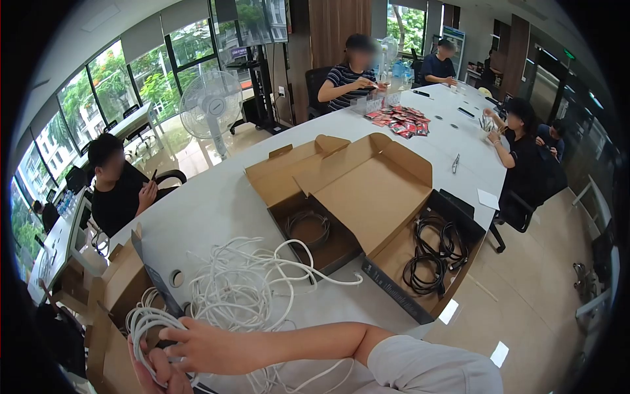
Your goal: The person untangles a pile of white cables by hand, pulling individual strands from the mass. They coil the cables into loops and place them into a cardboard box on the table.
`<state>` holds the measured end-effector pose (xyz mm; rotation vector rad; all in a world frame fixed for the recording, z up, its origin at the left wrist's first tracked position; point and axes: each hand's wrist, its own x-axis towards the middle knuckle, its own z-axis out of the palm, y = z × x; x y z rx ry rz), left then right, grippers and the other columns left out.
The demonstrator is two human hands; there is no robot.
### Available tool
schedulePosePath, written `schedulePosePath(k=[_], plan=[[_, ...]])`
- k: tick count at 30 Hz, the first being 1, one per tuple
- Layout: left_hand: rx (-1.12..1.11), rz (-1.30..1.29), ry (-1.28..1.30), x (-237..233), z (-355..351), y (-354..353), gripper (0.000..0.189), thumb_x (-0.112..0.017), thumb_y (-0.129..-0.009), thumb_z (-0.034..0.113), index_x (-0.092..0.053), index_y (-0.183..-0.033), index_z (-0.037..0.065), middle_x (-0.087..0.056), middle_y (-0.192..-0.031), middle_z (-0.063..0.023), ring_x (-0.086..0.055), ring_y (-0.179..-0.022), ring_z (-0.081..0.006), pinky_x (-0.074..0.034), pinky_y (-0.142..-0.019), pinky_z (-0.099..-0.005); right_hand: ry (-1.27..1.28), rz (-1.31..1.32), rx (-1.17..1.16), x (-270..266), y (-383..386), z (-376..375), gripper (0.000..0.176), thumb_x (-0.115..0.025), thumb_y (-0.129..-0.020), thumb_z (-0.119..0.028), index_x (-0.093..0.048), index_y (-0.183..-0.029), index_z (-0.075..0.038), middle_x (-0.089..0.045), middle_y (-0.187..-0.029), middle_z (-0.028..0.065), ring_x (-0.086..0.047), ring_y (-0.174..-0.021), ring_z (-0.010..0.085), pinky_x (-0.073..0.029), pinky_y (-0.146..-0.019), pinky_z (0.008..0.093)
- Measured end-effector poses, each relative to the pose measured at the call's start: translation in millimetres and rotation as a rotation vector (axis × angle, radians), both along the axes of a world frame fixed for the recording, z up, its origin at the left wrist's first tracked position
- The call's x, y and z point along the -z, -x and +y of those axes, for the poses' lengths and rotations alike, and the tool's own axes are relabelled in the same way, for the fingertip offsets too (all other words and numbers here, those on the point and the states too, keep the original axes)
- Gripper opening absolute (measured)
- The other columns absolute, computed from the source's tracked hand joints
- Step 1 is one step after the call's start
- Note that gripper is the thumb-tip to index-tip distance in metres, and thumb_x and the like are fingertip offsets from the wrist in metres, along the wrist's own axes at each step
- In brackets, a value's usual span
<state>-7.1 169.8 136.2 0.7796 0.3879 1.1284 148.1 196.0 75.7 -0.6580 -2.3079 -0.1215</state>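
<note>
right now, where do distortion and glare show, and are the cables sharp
Head view: fisheye curvature bends the long white table, with black corners; head view: bright daylight through the tall glass windows, reflections on the glossy beige floor; head view: the held white cable loops look fairly crisp.

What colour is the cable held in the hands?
The cable is white, best seen in the head view.
</note>
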Motion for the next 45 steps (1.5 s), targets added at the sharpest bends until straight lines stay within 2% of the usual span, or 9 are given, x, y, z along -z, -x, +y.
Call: schedulePosePath(k=[1,7,10,16,25,29,32,36,45], plan=[[0.229,-0.127,-0.211,23,16,15,0.039,-0.036,-0.102,0.029,-0.037,-0.131,0.003,-0.031,-0.068,0.0004,-0.019,-0.038,-0.0064,-0.022,-0.033,-0.0221,0.049,0.067,-0.078,0,-1,0,0.015,-0.056,-0.08,-0.021,-0.066,-0.09,-0.016,-0.055,-0.102,0.0003,-0.035,-0.118,0.0245,-0.033,-0.089,0.0388],[-0.094,-0.28,0.044,4,0,-8,0.035,-0.034,-0.102,0.025,-0.04,-0.124,-0.002,-0.029,-0.063,0.001,-0.022,-0.036,-0.0058,-0.02,-0.033,-0.0221,0.109,0.161,-0.259,-3,-17,-5,0.009,-0.06,-0.073,-0.017,-0.067,-0.079,-0.014,-0.058,-0.087,-0.0057,-0.042,-0.104,0.0221,-0.033,-0.08,0.0336],[0.12,-0.437,0.053,6,13,-8,0.035,-0.035,-0.102,0.023,-0.04,-0.121,-0.005,-0.029,-0.059,0.0015,-0.023,-0.034,-0.0051,-0.02,-0.033,-0.022,0.121,0.103,-0.139,-7,-25,-11,0.007,-0.062,-0.072,-0.018,-0.067,-0.073,-0.014,-0.059,-0.078,-0.0066,-0.045,-0.094,0.0205,-0.033,-0.072,0.0328],[0.138,-0.387,0.036,16,16,-11,0.045,-0.032,-0.102,0.024,-0.031,-0.132,-0.009,-0.031,-0.057,0.0014,-0.023,-0.033,-0.0041,-0.021,-0.031,-0.021,-0.009,-0.192,0.255,-6,-16,-25,0.012,-0.062,-0.072,-0.02,-0.065,-0.06,-0.017,-0.054,-0.061,-0.0081,-0.046,-0.086,0.0167,-0.033,-0.067,0.0325],[0.026,-0.282,0.059,14,10,-10,0.047,-0.03,-0.103,0.024,-0.028,-0.137,-0.009,-0.031,-0.056,0.0013,-0.022,-0.031,-0.0045,-0.02,-0.029,-0.0218,0.058,-0.139,0.133,-5,-18,-21,0.013,-0.062,-0.073,-0.023,-0.065,-0.061,-0.016,-0.057,-0.065,-0.0069,-0.047,-0.089,0.0177,-0.034,-0.068,0.0327],[0.189,-0.328,-0.003,17,15,0,0.051,-0.033,-0.102,0.025,-0.022,-0.14,-0.007,-0.03,-0.054,0.002,-0.02,-0.029,-0.0047,-0.021,-0.027,-0.0222,0.102,-0.08,0.041,5,-8,-26,0.01,-0.063,-0.073,-0.024,-0.066,-0.069,-0.015,-0.058,-0.07,-0.0055,-0.047,-0.093,0.0185,-0.036,-0.071,0.0337],[0.346,-0.181,-0.197,9,12,9,0.049,-0.031,-0.102,0.025,-0.023,-0.139,-0.007,-0.029,-0.052,0.0018,-0.02,-0.029,-0.0052,-0.022,-0.027,-0.0222,-0.005,-0.104,-0.016,-1,-15,-19,0.012,-0.063,-0.073,-0.024,-0.064,-0.076,-0.013,-0.058,-0.075,-0.0047,-0.047,-0.094,0.0194,-0.036,-0.072,0.0344],[0.367,-0.253,-0.141,6,16,13,0.048,-0.032,-0.102,0.022,-0.022,-0.138,-0.008,-0.031,-0.053,0.0012,-0.022,-0.029,-0.0057,-0.022,-0.028,-0.0227,0.003,-0.122,0.032,-2,-4,-32,0.012,-0.062,-0.075,-0.022,-0.061,-0.079,-0.011,-0.058,-0.077,-0.0043,-0.047,-0.094,0.02,-0.036,-0.072,0.0339],[0.151,-1.003,0.316,-6,8,-8,0.012,-0.037,-0.098,0.01,-0.031,-0.104,0.001,-0.036,-0.058,-0.0006,-0.025,-0.033,-0.0055,-0.02,-0.033,-0.0224,0.132,0.147,-0.249,-16,-17,-25,0.023,-0.062,-0.073,-0.014,-0.054,-0.093,-0.006,-0.053,-0.088,0.0007,-0.044,-0.091,0.0207,-0.032,-0.067,0.0322]])
